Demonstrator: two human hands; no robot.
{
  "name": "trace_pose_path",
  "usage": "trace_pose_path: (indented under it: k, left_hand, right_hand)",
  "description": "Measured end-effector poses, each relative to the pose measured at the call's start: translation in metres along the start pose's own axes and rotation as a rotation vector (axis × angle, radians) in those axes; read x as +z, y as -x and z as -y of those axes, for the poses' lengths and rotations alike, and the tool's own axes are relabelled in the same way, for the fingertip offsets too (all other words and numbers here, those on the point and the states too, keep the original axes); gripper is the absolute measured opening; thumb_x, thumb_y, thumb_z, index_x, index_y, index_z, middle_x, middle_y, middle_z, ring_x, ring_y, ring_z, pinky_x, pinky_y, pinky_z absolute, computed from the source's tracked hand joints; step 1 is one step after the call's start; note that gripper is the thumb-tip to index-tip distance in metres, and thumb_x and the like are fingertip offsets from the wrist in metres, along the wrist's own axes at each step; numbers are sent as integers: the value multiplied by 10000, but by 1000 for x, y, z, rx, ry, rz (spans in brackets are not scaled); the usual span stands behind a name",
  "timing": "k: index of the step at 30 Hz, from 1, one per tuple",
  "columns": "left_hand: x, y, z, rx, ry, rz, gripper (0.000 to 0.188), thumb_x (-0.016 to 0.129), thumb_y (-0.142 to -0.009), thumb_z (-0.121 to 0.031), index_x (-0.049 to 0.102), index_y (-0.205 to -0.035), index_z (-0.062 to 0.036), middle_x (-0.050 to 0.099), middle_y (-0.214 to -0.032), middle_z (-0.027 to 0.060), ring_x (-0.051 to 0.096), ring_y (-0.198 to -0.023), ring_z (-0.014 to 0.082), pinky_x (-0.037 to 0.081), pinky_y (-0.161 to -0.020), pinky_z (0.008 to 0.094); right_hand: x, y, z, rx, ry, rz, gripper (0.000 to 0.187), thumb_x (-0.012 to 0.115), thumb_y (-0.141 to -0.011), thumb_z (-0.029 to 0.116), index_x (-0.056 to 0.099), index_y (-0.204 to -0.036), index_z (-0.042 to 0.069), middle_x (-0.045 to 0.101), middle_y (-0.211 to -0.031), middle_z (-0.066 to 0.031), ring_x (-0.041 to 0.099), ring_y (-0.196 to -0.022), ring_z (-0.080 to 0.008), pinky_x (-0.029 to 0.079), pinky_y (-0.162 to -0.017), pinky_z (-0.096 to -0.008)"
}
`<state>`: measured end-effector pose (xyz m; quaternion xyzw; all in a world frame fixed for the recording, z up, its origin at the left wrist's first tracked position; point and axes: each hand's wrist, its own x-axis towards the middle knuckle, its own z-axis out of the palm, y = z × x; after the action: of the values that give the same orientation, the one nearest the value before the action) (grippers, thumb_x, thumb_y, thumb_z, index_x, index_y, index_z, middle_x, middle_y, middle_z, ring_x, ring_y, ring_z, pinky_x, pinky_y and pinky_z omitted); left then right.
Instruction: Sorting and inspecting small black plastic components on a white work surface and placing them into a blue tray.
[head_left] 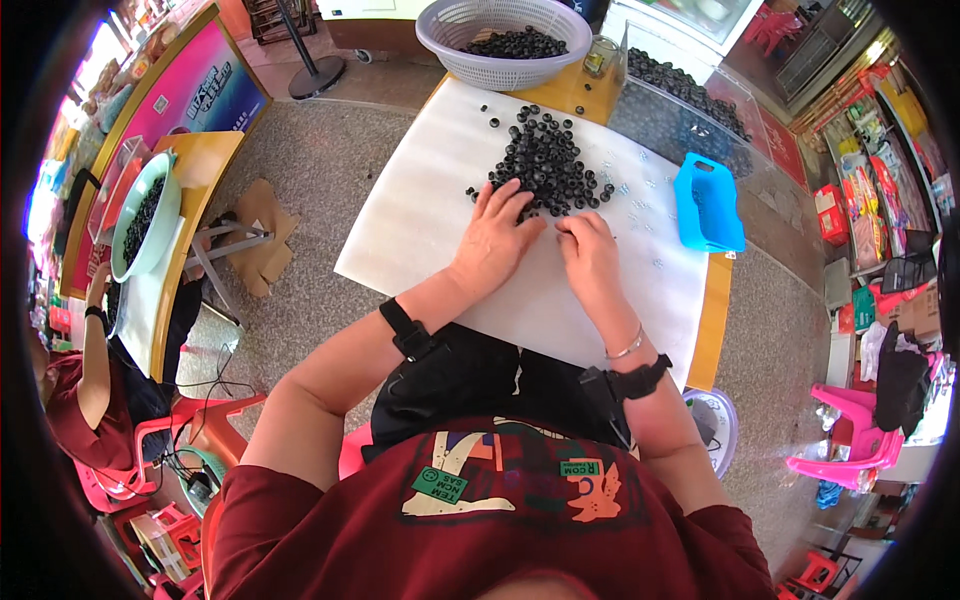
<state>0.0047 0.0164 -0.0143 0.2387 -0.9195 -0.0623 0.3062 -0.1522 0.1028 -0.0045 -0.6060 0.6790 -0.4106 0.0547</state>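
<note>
Black beads (548, 158) lie heaped on the white surface (425, 190), ahead of both hands; left hand (492, 247), nearer, touches the heap's near-left edge, fingers apart; right hand (593, 258) just short, fingers bunched, any grip hidden.

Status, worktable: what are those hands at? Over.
Left hand at the round black pieces, fingers spread. Right hand beside them, fingers curled, contents unclear. Blue basket off right, not in the way.

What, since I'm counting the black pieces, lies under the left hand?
Black pieces show by the fingertips of the left hand, and white sheet beside its palm. Anything directly beneath the fingers and palm is covered and cannot be seen.
</note>
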Motion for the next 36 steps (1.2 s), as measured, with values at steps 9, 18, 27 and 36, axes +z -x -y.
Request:
trace_pose_path:
  k: [9,18,27,36]
  left_hand:
    - [-17,1,5,-67,12,8,409,693,-762,-105,605,-1161,-129,487,-1320,138,374,-1315,354,251,-1113,526]
    - [-20,-8,-3,-75,-28,78,642,694,-813,-266,429,-1369,-89,309,-1463,206,256,-1383,383,195,-1122,551]
    - [-11,-19,3,-132,-96,153,785,679,-829,-409,316,-1452,-98,239,-1500,224,196,-1402,409,145,-1139,538]
    - [-11,-18,7,-156,-30,100,790,682,-827,-409,321,-1436,-58,273,-1478,248,219,-1390,416,145,-1139,546]
  right_hand:
    - [3,-10,7,33,-227,-119,159,594,-803,-36,634,-948,16,614,-940,-121,618,-759,-273,510,-678,-345]
    - [-1,-9,-20,160,-177,-329,160,574,-798,-39,620,-931,37,594,-954,-109,579,-866,-273,488,-738,-358]
    - [-4,-10,-26,99,83,-367,244,582,-760,-44,572,-984,53,593,-1075,-120,495,-1012,-344,406,-878,-434]
    - [5,-15,-25,52,344,-306,217,557,-762,-34,530,-955,61,604,-1096,-101,498,-1018,-328,368,-881,-449]
